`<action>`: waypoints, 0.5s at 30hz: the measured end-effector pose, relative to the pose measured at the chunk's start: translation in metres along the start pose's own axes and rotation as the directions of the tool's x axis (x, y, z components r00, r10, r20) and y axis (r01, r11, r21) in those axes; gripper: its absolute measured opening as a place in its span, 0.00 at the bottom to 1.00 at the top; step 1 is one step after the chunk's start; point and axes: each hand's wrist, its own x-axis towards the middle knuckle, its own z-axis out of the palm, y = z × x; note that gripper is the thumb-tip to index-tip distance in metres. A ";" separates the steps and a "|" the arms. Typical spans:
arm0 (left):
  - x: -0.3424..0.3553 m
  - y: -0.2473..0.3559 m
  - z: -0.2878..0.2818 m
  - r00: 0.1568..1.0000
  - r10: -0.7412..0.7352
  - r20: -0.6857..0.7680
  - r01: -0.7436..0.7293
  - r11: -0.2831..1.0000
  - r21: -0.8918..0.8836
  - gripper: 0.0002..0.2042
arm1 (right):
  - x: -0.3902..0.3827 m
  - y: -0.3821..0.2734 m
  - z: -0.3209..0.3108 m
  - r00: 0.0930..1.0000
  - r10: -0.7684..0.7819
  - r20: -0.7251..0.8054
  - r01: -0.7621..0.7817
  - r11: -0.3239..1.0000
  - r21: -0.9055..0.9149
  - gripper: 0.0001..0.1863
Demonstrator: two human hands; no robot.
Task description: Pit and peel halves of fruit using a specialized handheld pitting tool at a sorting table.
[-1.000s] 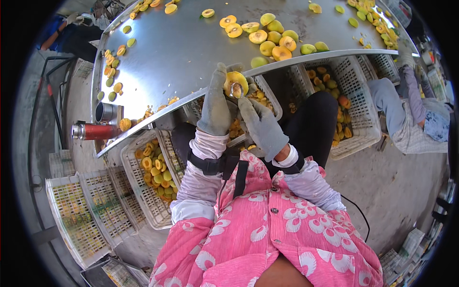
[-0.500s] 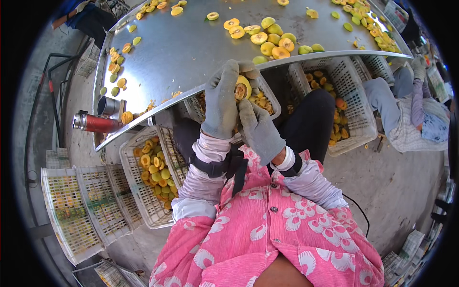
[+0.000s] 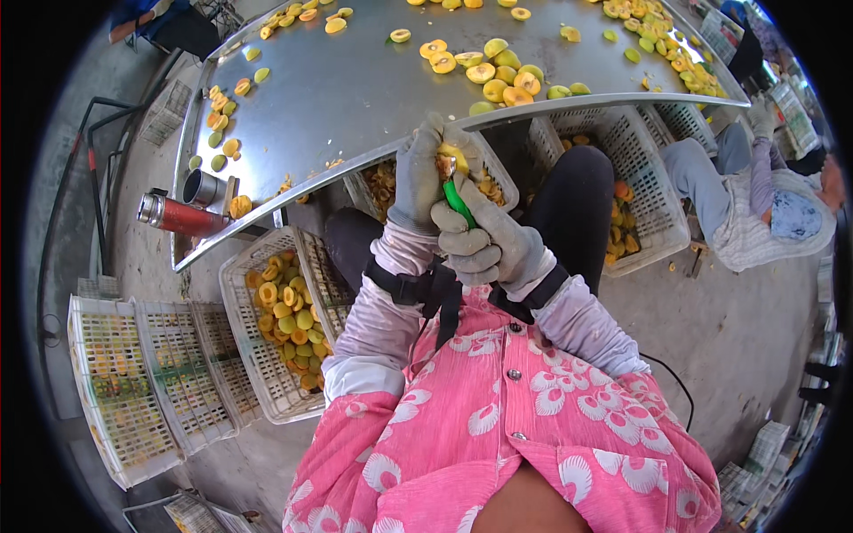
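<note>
My gloved left hand (image 3: 415, 182) is closed around a yellow stone-fruit half (image 3: 456, 156), cut side turned toward my right hand. In my gloved right hand (image 3: 498, 240) is a small tool with a green handle (image 3: 459, 206). Its metal tip touches the fruit's brownish middle; the exact shape of the tip is hidden. Both hands are just off the near edge of the metal table (image 3: 338, 107), above my lap. Beneath them stands a crate with orange fruit pieces (image 3: 382, 191).
On the table lie several fruit halves (image 3: 506, 80). A red thermos (image 3: 182, 216) and a metal cup (image 3: 203, 188) stand at its left corner. Plastic crates (image 3: 267, 373) flank my legs, one (image 3: 653, 195) at right. A seated co-worker (image 3: 755, 213) is at far right.
The green-handled tool now shows in my right hand, its tip at the fruit. My right hand has turned and its fingers have curled round the handle. The view has shifted slightly.
</note>
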 end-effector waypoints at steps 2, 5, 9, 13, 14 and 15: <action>-0.005 -0.001 -0.010 0.959 -0.271 -0.088 0.252 0.951 -0.177 0.19 | 0.007 0.001 -0.009 0.997 0.039 0.065 -0.045 0.996 0.083 0.25; 0.003 -0.016 -0.052 0.937 -0.348 0.002 0.296 0.793 -0.532 0.15 | 0.017 -0.008 -0.014 0.996 0.065 -0.062 -0.067 0.997 -0.039 0.26; -0.026 -0.018 -0.109 0.709 0.349 -0.613 -0.087 0.906 0.415 0.12 | 0.026 -0.018 -0.031 0.961 -0.005 -0.278 -0.046 0.984 -0.175 0.26; -0.116 0.037 -0.229 0.485 0.802 -0.348 0.644 -0.058 0.762 0.12 | 0.052 -0.029 -0.099 0.672 -0.582 -0.458 -0.404 0.230 -0.885 0.27; -0.119 0.049 -0.219 0.458 0.836 -0.303 0.713 -0.142 0.686 0.12 | 0.053 -0.031 -0.111 0.665 -0.554 -0.501 -0.393 0.311 -0.865 0.25; -0.094 0.055 -0.184 0.333 0.782 -0.527 0.772 0.094 0.628 0.11 | 0.049 -0.031 -0.152 0.621 -0.694 -0.363 -0.380 0.137 -0.915 0.24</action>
